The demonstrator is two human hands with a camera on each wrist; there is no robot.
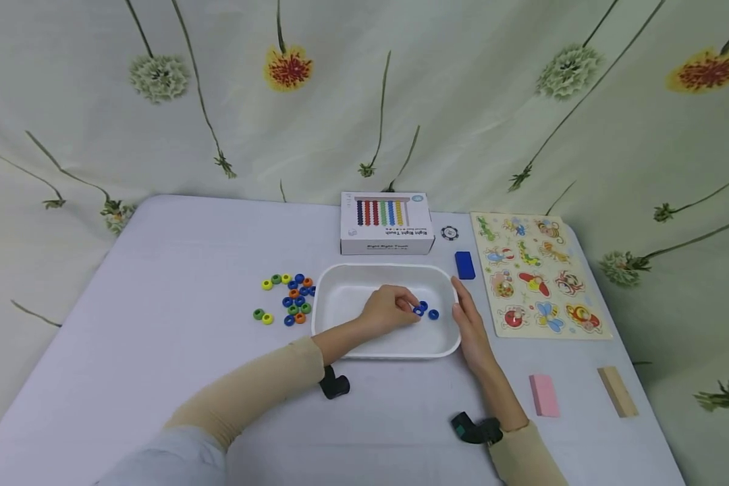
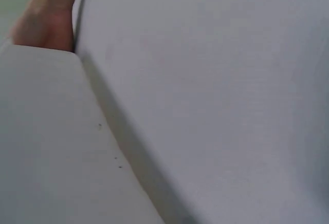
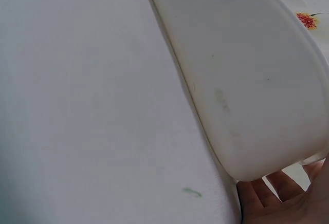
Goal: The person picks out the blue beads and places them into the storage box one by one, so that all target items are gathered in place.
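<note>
A white plastic tray (image 1: 364, 344) stands at the middle of the table. My left hand (image 1: 387, 310) reaches over its near edge and pinches a blue bead (image 1: 418, 312) between thumb and fingertips, low inside the tray. Two more blue beads (image 1: 434, 314) lie right by those fingertips. Against the tray's right side rests my right hand (image 1: 474, 332), its fingers lying fairly straight along the outer wall. In the right wrist view its fingers (image 3: 284, 185) touch the outside of the tray corner. The left wrist view shows the tray's outer wall (image 2: 61, 131), hiding the beads.
Several loose beads (image 1: 293, 293) in blue, green, yellow and orange lie left of the tray. Behind it stands a printed box (image 1: 387, 236), beside a poker chip (image 1: 449, 233) and blue block (image 1: 464, 265). A picture puzzle board (image 1: 537, 277), pink block (image 1: 544, 395) and wooden block (image 1: 617, 391) lie right.
</note>
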